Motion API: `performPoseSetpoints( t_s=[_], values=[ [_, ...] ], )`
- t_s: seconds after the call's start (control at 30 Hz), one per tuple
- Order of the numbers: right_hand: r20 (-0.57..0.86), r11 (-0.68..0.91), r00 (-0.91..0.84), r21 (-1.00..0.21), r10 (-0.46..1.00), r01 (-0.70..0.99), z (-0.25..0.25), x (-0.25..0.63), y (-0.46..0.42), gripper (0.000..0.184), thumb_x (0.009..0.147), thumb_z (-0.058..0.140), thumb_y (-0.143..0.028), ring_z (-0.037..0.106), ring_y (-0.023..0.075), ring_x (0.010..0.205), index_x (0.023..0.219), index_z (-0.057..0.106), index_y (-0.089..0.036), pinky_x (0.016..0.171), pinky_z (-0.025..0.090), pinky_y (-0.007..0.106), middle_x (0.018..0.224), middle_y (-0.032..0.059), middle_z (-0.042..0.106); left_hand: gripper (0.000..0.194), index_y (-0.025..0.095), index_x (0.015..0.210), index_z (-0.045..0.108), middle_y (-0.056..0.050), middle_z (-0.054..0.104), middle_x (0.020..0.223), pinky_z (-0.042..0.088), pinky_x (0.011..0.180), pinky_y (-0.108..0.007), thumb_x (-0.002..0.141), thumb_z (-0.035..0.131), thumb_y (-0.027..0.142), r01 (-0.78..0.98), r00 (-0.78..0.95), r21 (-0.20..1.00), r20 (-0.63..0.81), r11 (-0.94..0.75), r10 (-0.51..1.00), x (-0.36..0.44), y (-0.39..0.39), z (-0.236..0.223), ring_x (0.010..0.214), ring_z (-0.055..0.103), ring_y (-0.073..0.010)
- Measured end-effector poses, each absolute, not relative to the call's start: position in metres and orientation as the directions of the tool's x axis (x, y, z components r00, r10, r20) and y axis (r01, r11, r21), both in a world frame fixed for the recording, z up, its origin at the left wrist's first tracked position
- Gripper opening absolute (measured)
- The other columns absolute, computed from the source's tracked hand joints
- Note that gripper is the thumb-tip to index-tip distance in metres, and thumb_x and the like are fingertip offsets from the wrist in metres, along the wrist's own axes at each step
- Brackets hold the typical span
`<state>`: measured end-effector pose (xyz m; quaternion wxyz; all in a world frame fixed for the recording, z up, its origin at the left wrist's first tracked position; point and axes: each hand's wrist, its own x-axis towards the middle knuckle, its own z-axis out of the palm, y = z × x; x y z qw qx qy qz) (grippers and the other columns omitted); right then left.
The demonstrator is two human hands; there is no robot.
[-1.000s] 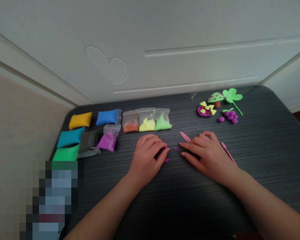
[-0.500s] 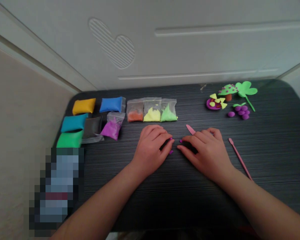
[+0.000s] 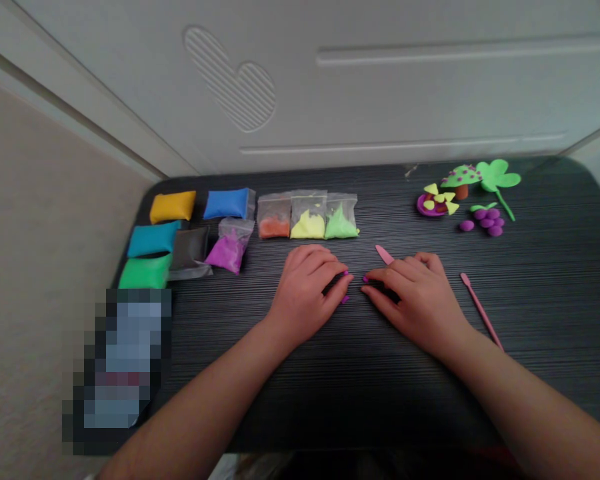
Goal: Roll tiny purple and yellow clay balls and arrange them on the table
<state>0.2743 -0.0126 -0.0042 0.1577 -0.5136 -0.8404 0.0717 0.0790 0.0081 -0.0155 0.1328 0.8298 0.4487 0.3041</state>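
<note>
- Small purple clay bits, three: one (image 3: 345, 272) at left fingertips, one (image 3: 365, 279) at right forefinger tip, one (image 3: 345, 299) on dark striped counter (image 3: 290, 413), just beside left thumb.
- Left hand (image 3: 305, 287): fingers curved, thumb and forefinger tips close together at purple bit; pinched or merely touching, cannot tell.
- Right hand (image 3: 417, 293): palm down, thumb and forefinger slightly parted, forefinger at its bit.
- Pink plastic knife-shaped tool (image 3: 384, 254): partly under right hand.
- Thin pink plastic stick (image 3: 483, 310): right of right hand, lower end at forearm.
- Clear bags of reddish (image 3: 274, 229), pale yellow (image 3: 308, 227) and light green clay (image 3: 341, 225): side by side beyond left hand.
- Yellow-orange (image 3: 173, 207), blue (image 3: 226, 203), teal (image 3: 153, 239), green (image 3: 145, 271), black (image 3: 190, 250) and purple packets (image 3: 227, 252): grouped at left.
- Clay models at far right: purple dish (image 3: 423, 208) with yellow pieces, green-capped mushroom (image 3: 461, 176), green clover (image 3: 498, 177), purple grape cluster (image 3: 487, 217), loose purple oval (image 3: 467, 226).
</note>
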Motion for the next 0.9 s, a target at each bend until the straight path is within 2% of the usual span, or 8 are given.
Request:
performPoseSetpoints(
  t_s=[0.17,0.37,0.67,0.9],
  values=[
    [0.19,0.494,-0.457,-0.271,0.869,0.826,-0.0003,0.2816,-0.0132,0.023,0.084,0.049,-0.032,0.053,0.0159,0.078,0.1,0.062,-0.023,0.081,0.026,0.037,0.087,0.0024,0.066,0.012,0.018,0.086,0.062,-0.002,0.064,0.087,0.041,0.088,-0.035,0.078,0.057,0.025,0.66,0.412,0.497,0.388,-0.564,0.824,0.0791,0.0078,-0.0162,0.094,0.052,-0.0164],
    [0.21,0.512,-0.469,-0.276,0.858,0.813,-0.0008,0.2834,-0.0126,0.021,0.084,0.049,-0.028,0.053,0.0147,0.075,0.099,0.063,-0.023,0.081,0.026,0.037,0.082,0.002,0.065,0.011,0.019,0.086,0.062,-0.002,0.064,0.087,0.041,0.088,-0.036,0.078,0.057,0.025,0.657,0.414,0.492,0.397,-0.571,0.819,0.0793,0.0083,-0.0172,0.095,0.052,-0.017],
    [0.168,0.519,-0.492,-0.232,0.854,0.822,-0.005,0.2753,-0.0102,0.027,0.086,0.045,-0.032,0.051,0.0162,0.079,0.108,0.059,-0.026,0.081,0.025,0.038,0.084,0.0009,0.063,0.011,0.019,0.083,0.061,-0.001,0.064,0.088,0.039,0.09,-0.035,0.079,0.056,0.028,0.661,0.462,0.483,0.342,-0.575,0.818,0.0795,0.0089,-0.0158,0.096,0.052,-0.0171],
    [0.179,0.511,-0.479,-0.248,0.859,0.823,-0.0056,0.2808,-0.0094,0.027,0.085,0.046,-0.033,0.052,0.0164,0.081,0.108,0.059,-0.026,0.081,0.026,0.037,0.087,0.0019,0.063,0.011,0.019,0.082,0.06,-0.001,0.063,0.088,0.039,0.09,-0.035,0.079,0.056,0.029,0.664,0.461,0.487,0.33,-0.567,0.824,0.0799,0.0092,-0.0147,0.096,0.051,-0.0167]
  ],
)
